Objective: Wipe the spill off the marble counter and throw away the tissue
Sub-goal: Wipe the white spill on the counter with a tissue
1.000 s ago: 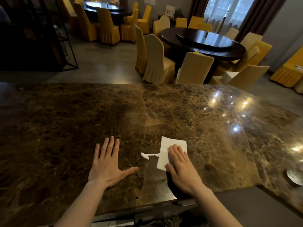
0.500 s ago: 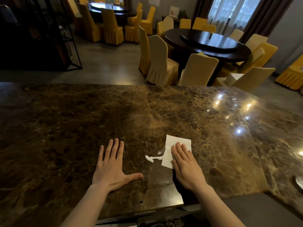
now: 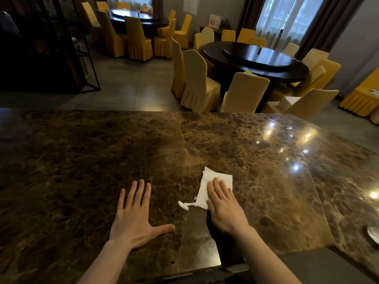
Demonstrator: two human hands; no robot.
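A white tissue lies on the brown marble counter, slightly crumpled at its far left corner. My right hand presses flat on it with the fingers together, covering its near right part. A white streak of spill with a blob at its left end sits just left of the tissue's near corner and touches it. To the left of the spill, my left hand rests flat on the marble, thumb spread toward the spill, holding nothing.
The counter's near edge runs just below my wrists. A shiny round dish sits at the far right edge. Beyond the counter are a dark round dining table, covered chairs and a black metal rack at left.
My right hand has slid the tissue leftward over the upper smear of the spill, and the tissue's far corner has crumpled. The left hand has stayed in place.
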